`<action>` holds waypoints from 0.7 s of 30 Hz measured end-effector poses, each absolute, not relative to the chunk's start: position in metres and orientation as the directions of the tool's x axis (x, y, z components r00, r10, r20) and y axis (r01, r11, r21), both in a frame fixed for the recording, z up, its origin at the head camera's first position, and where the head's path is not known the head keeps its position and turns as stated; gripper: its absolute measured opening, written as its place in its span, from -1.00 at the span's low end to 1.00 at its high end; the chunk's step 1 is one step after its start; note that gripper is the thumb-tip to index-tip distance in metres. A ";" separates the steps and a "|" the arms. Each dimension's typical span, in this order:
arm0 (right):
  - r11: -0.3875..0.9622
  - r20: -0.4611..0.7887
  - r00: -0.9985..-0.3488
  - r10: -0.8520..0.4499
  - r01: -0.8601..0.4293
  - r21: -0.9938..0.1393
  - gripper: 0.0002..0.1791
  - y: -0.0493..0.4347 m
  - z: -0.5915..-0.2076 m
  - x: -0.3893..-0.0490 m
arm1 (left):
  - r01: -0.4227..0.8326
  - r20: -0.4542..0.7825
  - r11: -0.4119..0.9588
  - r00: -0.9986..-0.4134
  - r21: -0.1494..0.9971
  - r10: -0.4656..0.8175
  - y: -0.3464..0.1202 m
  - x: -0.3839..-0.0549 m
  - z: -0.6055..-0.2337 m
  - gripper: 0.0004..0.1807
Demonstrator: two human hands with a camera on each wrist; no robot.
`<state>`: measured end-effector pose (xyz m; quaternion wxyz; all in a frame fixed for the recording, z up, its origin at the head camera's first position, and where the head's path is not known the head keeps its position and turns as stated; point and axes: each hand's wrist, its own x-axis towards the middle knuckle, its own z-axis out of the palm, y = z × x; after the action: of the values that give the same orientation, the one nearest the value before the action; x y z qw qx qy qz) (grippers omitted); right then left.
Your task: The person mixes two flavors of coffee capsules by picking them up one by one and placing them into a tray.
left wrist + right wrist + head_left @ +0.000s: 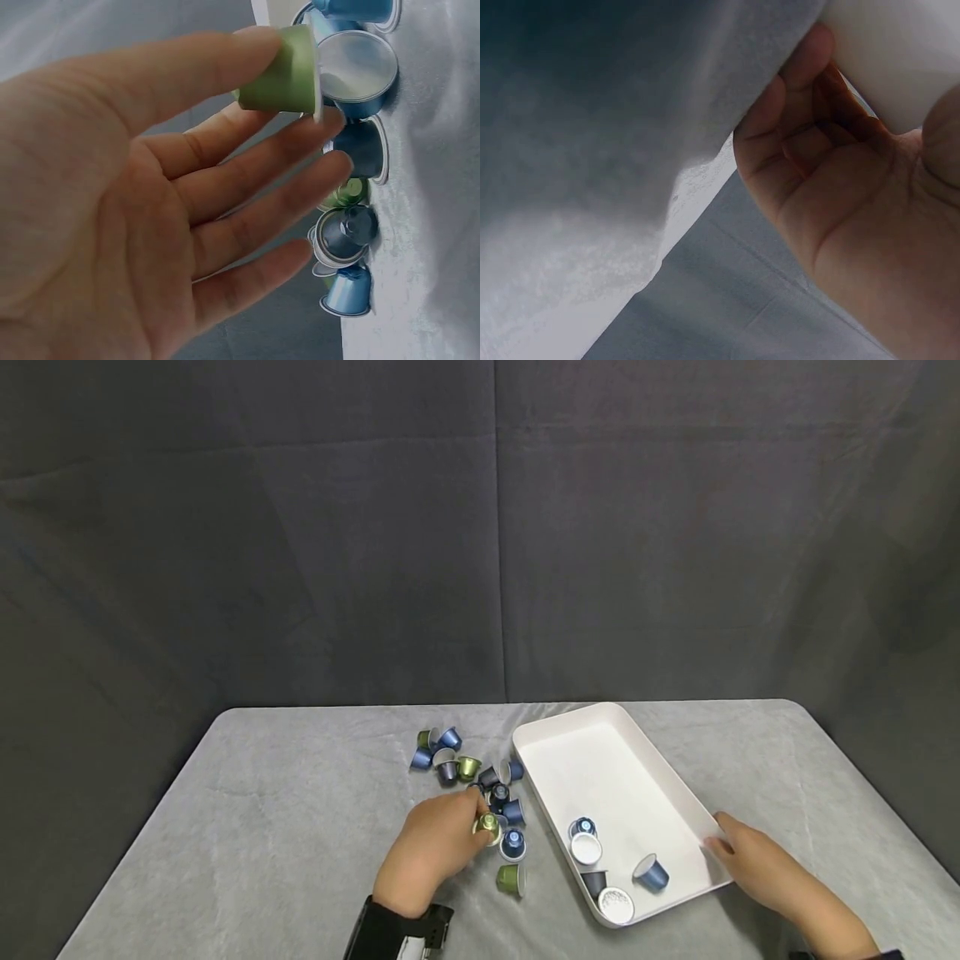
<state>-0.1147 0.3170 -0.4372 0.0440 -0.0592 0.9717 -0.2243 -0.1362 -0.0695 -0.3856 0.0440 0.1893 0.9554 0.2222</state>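
Note:
My left hand (pixel 438 843) is over the near part of a loose pile of coffee capsules. Between its thumb and fingers it pinches a green coffee capsule (pixel 281 79), while the other fingers stay spread beside the pile. Blue, dark and green capsules lie around it, among them a blue capsule (pixel 513 844) and a green capsule (pixel 510 879) on its side. My right hand (pixel 761 864) grips the right side of a white tray (pixel 660 768) near its front corner, thumb at the rim. In the right wrist view, the fingers curl under the tray wall (pixel 892 60).
Inside the tray's near end lie several capsules, including a tilted blue capsule (pixel 651 873) and a white-lidded capsule (pixel 616 906). More capsules, such as a blue capsule (pixel 450 738), reach toward the back of the grey-covered table (pixel 262 827). A dark curtain (pixel 360 568) hangs behind.

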 end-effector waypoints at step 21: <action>0.891 -0.064 -0.990 -0.128 -0.086 -0.445 -0.93 0.317 -0.437 -0.114 | 0.572 0.326 0.775 -0.811 0.268 0.486 -0.031 -0.132 -0.388 -0.68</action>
<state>-0.1142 0.3167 -0.4368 0.0459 -0.0552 0.9714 -0.2265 -0.1320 -0.0311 -0.3883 -0.1200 0.2829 0.9344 0.1799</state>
